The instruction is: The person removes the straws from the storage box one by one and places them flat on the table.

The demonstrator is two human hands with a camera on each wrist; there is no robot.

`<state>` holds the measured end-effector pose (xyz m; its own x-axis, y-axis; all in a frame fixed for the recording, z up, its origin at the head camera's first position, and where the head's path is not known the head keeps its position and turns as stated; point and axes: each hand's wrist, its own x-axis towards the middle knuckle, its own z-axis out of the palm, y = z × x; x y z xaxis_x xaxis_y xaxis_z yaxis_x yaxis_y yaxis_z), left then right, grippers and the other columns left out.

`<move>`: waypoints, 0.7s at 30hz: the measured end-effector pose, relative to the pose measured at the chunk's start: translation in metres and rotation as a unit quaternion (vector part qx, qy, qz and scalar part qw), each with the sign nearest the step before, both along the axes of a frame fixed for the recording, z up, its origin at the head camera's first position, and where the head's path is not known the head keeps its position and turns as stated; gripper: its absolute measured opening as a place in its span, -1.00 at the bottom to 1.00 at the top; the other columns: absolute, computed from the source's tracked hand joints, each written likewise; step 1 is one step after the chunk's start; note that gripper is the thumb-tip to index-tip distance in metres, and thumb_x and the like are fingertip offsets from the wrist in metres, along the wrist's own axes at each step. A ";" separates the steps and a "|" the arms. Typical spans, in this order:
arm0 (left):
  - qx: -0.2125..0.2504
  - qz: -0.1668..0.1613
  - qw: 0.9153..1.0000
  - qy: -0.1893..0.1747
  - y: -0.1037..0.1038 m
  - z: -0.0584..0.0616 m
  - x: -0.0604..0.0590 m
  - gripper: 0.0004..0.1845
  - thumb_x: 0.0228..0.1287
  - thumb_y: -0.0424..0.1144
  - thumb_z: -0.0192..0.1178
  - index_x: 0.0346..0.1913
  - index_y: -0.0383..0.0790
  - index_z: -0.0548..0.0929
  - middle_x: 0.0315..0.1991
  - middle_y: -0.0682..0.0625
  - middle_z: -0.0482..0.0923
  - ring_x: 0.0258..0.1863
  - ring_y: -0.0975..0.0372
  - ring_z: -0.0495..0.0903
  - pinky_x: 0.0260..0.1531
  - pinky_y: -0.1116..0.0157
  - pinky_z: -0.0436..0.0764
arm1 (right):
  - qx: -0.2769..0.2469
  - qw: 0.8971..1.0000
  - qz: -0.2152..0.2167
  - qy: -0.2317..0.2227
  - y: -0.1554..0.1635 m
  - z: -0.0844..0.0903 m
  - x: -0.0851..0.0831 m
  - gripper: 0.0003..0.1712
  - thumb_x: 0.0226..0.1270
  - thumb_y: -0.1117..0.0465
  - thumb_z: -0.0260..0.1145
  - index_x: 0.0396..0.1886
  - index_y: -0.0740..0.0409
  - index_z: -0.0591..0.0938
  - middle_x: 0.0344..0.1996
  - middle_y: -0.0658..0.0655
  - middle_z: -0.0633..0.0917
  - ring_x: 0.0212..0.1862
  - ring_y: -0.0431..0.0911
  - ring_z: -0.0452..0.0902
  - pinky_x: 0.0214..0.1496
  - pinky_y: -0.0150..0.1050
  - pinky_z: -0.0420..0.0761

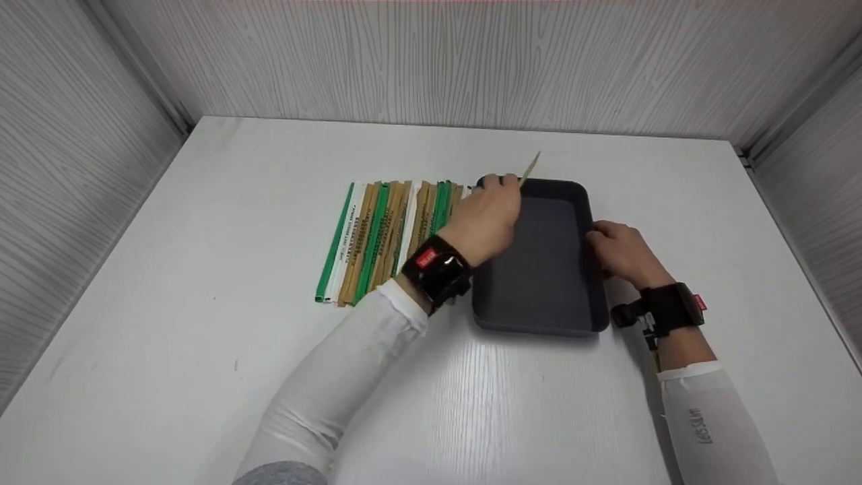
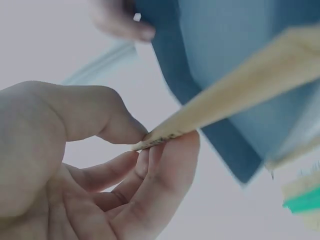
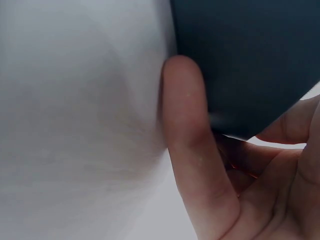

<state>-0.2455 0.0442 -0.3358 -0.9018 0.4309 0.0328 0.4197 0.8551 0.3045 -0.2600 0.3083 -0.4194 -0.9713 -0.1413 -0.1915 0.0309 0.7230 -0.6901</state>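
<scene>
Left hand: the left hand (image 1: 486,214) is above the far left corner of the dark tray (image 1: 539,296). Its thumb and fingers (image 2: 165,170) pinch one end of a tan paper-wrapped stick (image 1: 531,166); the other fingers are loosely bent under it.

Stick: the tan stick (image 2: 235,95) rises slanted from the pinch, and its free end points to the back wall, past the far rim of the tray. It touches nothing else that I can see.

Right hand: the right hand (image 1: 619,252) is on the right wall of the tray. In the right wrist view the thumb (image 3: 187,130) lies flat against the outer wall of the tray (image 3: 250,60), and the other fingers are bent around the rim, so the hand holds the tray.

Tray: it stands on the white desk (image 1: 202,337), slightly right of the middle, with its long side going away from the person. The inside that shows is bare.

Row of sticks: many green, white and tan wrapped sticks (image 1: 377,236) lie side by side on the desk, just beside the left wall of the tray. The left forearm and the wrist camera (image 1: 438,269) cover the right end of this row.

In the way: the left hand hides the far left corner of the tray.

Surroundings: pale wood-grain walls (image 1: 431,60) close the desk on three sides.
</scene>
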 end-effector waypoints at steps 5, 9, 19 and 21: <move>0.054 0.031 0.998 -0.001 -0.051 0.008 -0.003 -0.61 0.49 -0.49 0.03 0.31 -0.50 0.38 -0.02 -0.25 0.49 -0.24 0.03 0.61 -0.31 0.18 0.69 | 0.003 1.000 0.000 -0.001 0.001 0.001 0.000 -0.43 0.68 0.10 -0.13 0.41 0.39 0.46 -0.15 0.32 0.62 -0.21 0.03 0.60 -0.31 -0.20 0.69; 0.062 0.062 0.996 -0.003 -0.085 0.004 -0.007 -0.69 0.45 -0.52 -0.01 0.19 -0.52 0.42 -0.05 -0.30 0.46 -0.34 0.02 0.55 -0.41 0.11 0.63 | 0.004 1.000 -0.002 -0.005 0.003 0.001 0.001 -0.39 0.68 0.08 -0.14 0.47 0.40 0.40 0.02 0.40 0.61 -0.10 0.11 0.60 -0.29 -0.20 0.70; 0.039 0.150 0.987 -0.035 -0.148 -0.029 -0.023 -0.69 0.36 -0.54 0.07 0.11 -0.64 0.46 -0.06 -0.42 0.49 -0.24 -0.14 0.61 -0.32 -0.03 0.68 | 0.003 1.000 -0.008 -0.013 0.003 -0.001 0.003 -0.35 0.69 0.09 -0.15 0.55 0.43 0.27 0.23 0.48 0.55 0.04 0.20 0.59 -0.23 -0.20 0.71; 0.041 0.161 0.985 -0.050 -0.157 -0.037 -0.025 -0.66 0.35 -0.55 0.06 0.14 -0.66 0.45 -0.06 -0.42 0.50 -0.24 -0.14 0.60 -0.31 -0.04 0.67 | 0.003 1.000 -0.010 -0.013 0.002 -0.001 0.003 -0.36 0.69 0.09 -0.14 0.54 0.43 0.28 0.22 0.48 0.56 0.03 0.20 0.59 -0.23 -0.20 0.71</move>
<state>-0.2700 -0.1128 -0.3725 -0.9917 0.1221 -0.0406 0.0955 0.9099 0.4038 -0.2569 0.3106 -0.4203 -0.9687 -0.1213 -0.2167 0.0622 0.7262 -0.6846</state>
